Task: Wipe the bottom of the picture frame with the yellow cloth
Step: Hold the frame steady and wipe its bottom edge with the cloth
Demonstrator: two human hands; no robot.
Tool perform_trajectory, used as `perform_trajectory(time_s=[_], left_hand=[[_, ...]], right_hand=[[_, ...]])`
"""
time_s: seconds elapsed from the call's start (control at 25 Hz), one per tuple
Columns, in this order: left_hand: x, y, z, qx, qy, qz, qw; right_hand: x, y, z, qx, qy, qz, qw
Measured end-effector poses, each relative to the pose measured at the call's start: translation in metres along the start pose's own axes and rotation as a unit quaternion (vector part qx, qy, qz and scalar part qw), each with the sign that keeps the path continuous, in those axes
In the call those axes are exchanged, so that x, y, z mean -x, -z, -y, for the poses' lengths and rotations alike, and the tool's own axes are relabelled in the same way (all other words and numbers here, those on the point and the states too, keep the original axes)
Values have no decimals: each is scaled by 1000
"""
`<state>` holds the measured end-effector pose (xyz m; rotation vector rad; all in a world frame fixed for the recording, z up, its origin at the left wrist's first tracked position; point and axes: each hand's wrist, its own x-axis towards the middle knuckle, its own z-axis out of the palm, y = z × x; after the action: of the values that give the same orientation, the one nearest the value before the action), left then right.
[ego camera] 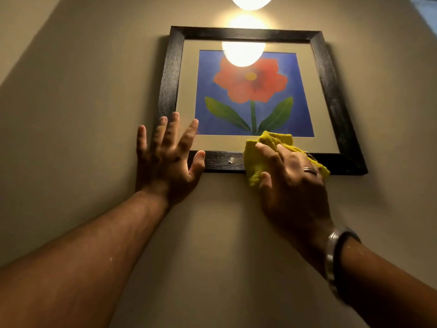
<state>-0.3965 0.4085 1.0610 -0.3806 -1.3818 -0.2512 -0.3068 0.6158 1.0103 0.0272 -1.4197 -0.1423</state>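
A black picture frame (328, 86) hangs on the beige wall, holding a print of a red flower on blue. My right hand (290, 183) presses a crumpled yellow cloth (254, 159) against the middle of the frame's bottom rail (222, 160). The cloth covers part of that rail and the lower mat. My left hand (165, 155) lies flat with fingers spread over the frame's bottom left corner, thumb on the bottom rail. A small pale speck (231, 160) sits on the rail between the two hands.
A bright lamp (250, 1) glows above the frame and reflects in the glass (243, 54). The beige wall (82, 102) surrounds the frame on every side. A band sits on my right wrist (335, 254).
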Motion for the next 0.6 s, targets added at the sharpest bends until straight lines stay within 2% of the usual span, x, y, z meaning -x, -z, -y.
perform_trajectory(time_s=[0.12,0.28,0.32,0.4,0.48,0.52,0.6], left_hand=[[0,-4,5,16,-7,-23,1000],[1,-4,6,18,-5,-25,1000],[1,-4,5,18,-8,-22,1000],[1,-3,4,19,-8,-19,1000],[2,-4,4,19,-8,-21,1000],[2,-4,4,17,-11,-21,1000],[1,-3,5,14,-15,-21,1000]], right_hand=[[-10,-5,25,36,7,77,996],[9,-9,9,75,164,88,980],[14,-6,-6,90,157,83,980],[11,1,-31,105,85,63,989],[-10,3,-32,70,22,53,996],[-22,0,-22,46,19,60,997],[-29,-13,14,30,76,69,994]])
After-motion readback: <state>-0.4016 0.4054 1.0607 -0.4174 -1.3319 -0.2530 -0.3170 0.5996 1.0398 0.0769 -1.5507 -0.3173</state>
